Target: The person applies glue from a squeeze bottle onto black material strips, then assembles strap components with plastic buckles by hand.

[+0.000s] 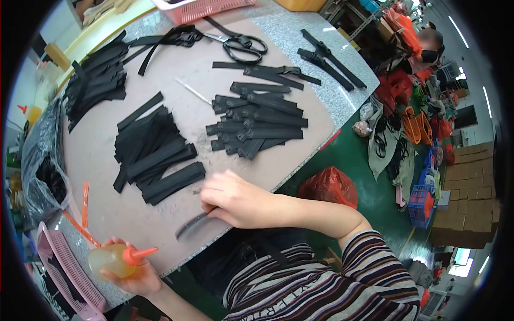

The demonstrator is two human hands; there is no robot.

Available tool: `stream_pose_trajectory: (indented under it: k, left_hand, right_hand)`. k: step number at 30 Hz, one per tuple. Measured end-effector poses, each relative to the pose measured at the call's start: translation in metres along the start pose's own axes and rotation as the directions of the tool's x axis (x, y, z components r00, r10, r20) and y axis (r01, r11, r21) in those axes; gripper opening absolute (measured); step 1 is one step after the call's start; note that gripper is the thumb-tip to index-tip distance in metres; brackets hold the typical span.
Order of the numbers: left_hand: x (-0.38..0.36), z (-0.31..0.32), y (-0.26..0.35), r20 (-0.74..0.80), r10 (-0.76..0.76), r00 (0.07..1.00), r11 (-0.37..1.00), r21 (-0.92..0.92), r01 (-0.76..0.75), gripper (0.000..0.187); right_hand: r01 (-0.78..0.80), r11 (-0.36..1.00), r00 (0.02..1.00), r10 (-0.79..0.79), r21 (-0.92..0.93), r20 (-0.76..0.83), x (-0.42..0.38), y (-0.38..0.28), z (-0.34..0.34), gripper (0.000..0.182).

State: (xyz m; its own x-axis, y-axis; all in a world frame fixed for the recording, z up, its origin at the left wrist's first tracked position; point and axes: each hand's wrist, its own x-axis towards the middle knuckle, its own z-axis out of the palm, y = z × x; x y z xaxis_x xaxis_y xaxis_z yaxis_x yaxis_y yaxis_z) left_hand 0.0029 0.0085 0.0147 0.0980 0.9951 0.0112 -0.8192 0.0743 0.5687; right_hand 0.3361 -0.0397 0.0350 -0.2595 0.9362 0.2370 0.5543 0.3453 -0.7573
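Single view, head-worn. Looks steeply down and forward onto the counter (pixel 83 155), close in; wearer's own striped shirt (pixel 332 289) enters along the bottom. Wide, round-edged field, dark at corners. Frame tilted: green floor (pixel 372 192) and stacked boxes (pixel 463 198) beyond, turned sideways at right, farther off.

Light is falling bright and even across the bench (pixel 321 120), strip lamps (pixel 458 31) glowing at upper right; shadows are staying soft. The right hand (pixel 230 199) is smearing with motion blur, and the fisheye view is bending the bench's edges toward black corners.
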Motion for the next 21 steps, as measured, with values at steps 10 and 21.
stream_pose_trajectory:
  k: [10, 21]
  left_hand:
    - [0.004, -0.018, 0.004, 0.085, -0.017, 0.996, 0.975, -0.218, 0.036, 0.064]
    - [0.0, -0.008, -0.007, 0.125, 0.035, 0.991, 0.986, -0.163, -0.014, 0.06]
  right_hand:
    - [-0.538, 0.796, 0.665, 0.199, -0.278, -0.72, -0.043, 0.123, -0.16, 0.018]
    - [0.053, 0.968, 0.97, -0.109, -0.246, -0.218, 0.008, 0.026, -0.068, 0.014]
